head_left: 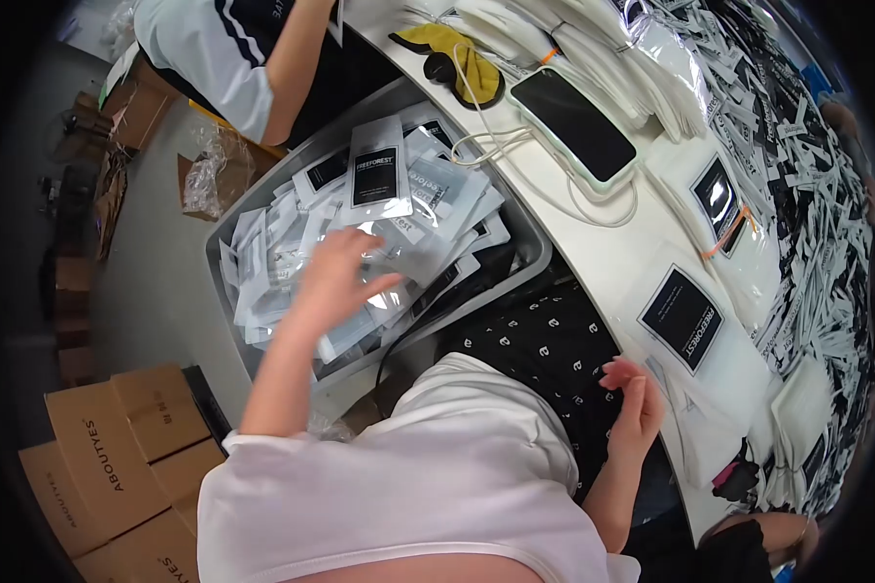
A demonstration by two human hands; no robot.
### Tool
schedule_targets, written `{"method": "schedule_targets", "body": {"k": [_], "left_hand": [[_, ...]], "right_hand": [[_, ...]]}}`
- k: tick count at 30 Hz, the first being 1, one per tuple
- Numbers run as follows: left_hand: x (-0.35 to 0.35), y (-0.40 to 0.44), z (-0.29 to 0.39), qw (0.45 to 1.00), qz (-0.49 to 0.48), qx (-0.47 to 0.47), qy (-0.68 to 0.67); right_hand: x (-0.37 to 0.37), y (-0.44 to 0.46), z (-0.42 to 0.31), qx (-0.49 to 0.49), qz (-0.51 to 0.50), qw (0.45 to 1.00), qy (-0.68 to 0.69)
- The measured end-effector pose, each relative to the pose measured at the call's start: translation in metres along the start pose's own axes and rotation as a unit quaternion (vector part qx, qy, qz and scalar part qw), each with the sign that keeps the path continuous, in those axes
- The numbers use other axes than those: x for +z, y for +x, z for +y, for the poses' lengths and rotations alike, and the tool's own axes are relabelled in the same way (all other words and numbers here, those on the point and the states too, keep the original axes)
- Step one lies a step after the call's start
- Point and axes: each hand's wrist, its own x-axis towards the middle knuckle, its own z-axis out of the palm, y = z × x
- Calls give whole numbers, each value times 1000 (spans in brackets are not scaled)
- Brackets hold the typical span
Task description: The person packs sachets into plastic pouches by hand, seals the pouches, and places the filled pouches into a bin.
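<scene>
My left hand (337, 279) reaches over a grey plastic bin (542, 255), its fingers spread and thumb apart, slightly blurred; nothing shows in its grip. Under and around it lie many clear and frosted plastic packets. One packet with a black FREEFOREST label (375, 175) rests on top, just beyond my fingertips. My right hand (637, 400) hovers by the table edge with half-curled fingers, the thumb apart from them and no object visible in it. Nearest to it on the table is a frosted bag with a black FREEFOREST card (681, 319).
On the white table (578, 253) are a phone (578, 126) with a white cable, a yellow-and-black item (454, 60), and banded bag stacks (715, 209). Loose labels (797, 223) heap at right. Cardboard boxes (117, 457) stand lower left. Another person's arm (297, 68) is beyond the bin.
</scene>
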Motion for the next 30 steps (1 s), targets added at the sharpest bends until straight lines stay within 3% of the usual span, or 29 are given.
{"method": "schedule_targets", "body": {"k": [1, 2, 3, 4, 6, 9, 10, 11, 14, 16, 18, 19, 21, 25, 30], "left_hand": [[22, 1, 9, 997, -57, -39, -36], [43, 1, 24, 999, -42, -5, 7], [62, 1, 40, 998, -25, 30, 51], [77, 1, 52, 991, 83, 67, 81], [87, 2, 55, 989, 96, 95, 64], [96, 5, 25, 969, 8, 171, 181], [95, 12, 17, 971, -34, 112, 210], [105, 23, -6, 973, 31, 100, 208], [96, 47, -47, 994, 52, -87, -44], [101, 42, -66, 980, 144, 55, 128], [102, 33, -50, 960, 162, 171, 152], [103, 29, -37, 964, 129, 201, 115], [117, 21, -21, 980, 31, 160, 117], [160, -3, -71, 960, -60, 141, 235], [144, -9, -60, 979, -33, 117, 167]], "right_hand": [[3, -3, -1, 7, -17, 1000, 5], [7, -4, -3, 47, -24, 999, -2], [9, -6, -1, 48, -40, 998, -31], [10, -8, 1, 48, -55, 995, -62], [9, -13, -1, 10, -75, 989, -127], [5, -23, 8, 76, -35, 994, -74], [5, -27, 14, 96, -17, 994, -59], [5, -29, 19, 117, 2, 992, -42], [9, -38, 29, 125, 2, 991, -39], [14, -39, 28, 127, -16, 990, -60], [19, -38, 28, 110, -39, 988, -96], [23, -36, 23, 117, -42, 988, -95], [28, -34, 21, 107, -58, 987, -106], [33, -30, 21, 45, -100, 981, -159], [76, 39, 44, -207, -79, 934, -280]]}}
